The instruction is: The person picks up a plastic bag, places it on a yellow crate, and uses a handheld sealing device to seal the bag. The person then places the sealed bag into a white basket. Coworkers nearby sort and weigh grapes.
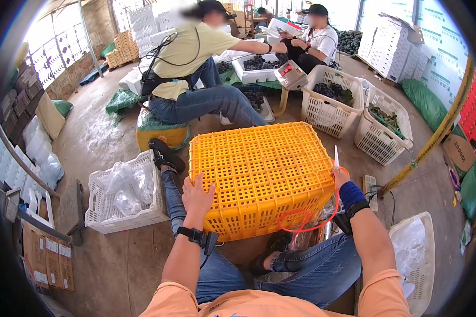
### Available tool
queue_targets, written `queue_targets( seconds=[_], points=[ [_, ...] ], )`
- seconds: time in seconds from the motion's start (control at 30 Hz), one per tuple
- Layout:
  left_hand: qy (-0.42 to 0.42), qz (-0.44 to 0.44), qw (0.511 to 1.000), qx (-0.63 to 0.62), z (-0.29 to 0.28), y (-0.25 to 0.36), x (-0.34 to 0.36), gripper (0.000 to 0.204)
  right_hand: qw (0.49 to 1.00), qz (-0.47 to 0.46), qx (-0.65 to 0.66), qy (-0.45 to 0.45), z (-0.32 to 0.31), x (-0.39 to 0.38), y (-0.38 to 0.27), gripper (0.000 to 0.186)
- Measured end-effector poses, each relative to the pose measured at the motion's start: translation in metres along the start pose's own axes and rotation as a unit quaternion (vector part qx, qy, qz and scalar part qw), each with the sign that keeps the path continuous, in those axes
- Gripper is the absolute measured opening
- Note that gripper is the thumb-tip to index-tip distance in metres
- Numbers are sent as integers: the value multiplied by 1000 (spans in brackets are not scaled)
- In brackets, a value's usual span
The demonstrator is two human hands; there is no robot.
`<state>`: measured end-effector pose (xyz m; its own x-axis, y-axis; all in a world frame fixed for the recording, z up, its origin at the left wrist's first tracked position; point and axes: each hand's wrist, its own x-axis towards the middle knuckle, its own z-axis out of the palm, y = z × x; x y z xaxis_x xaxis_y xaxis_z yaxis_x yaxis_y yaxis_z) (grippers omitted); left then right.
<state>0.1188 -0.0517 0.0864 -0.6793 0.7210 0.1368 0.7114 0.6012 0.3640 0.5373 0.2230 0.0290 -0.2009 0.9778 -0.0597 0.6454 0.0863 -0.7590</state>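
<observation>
An upside-down yellow plastic crate (259,169) with a grid bottom stands before my knees. My left hand (197,196) rests at its near left edge, fingers spread and touching the plastic. Beside the crate's right edge, my right hand (339,175) is closed round a slim white pointed object (336,157), whose kind I cannot make out. An orange-red cord (330,216) runs from that hand and loops down in front of the crate's near right side. Part of the right fingers is hidden.
A white crate of clear plastic bags (127,208) stands left; another white basket (423,264) is near right. Beyond are baskets holding grapes (330,91) and leaves (386,117). Two people (190,63) (317,39) sit by a grape tray (259,74). A yellow pole (428,148) slants at right.
</observation>
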Motion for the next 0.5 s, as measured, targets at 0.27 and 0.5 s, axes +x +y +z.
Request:
queue_targets(
  seconds=[0.27,0.5],
  points=[
    [1,1,1000,-2,0,2,1,57,999,-32,-11,11,0,6,11,47],
    [11,5,1000,3,0,0,0,57,999,-31,-7,14,2,0,2,46]
  ],
)
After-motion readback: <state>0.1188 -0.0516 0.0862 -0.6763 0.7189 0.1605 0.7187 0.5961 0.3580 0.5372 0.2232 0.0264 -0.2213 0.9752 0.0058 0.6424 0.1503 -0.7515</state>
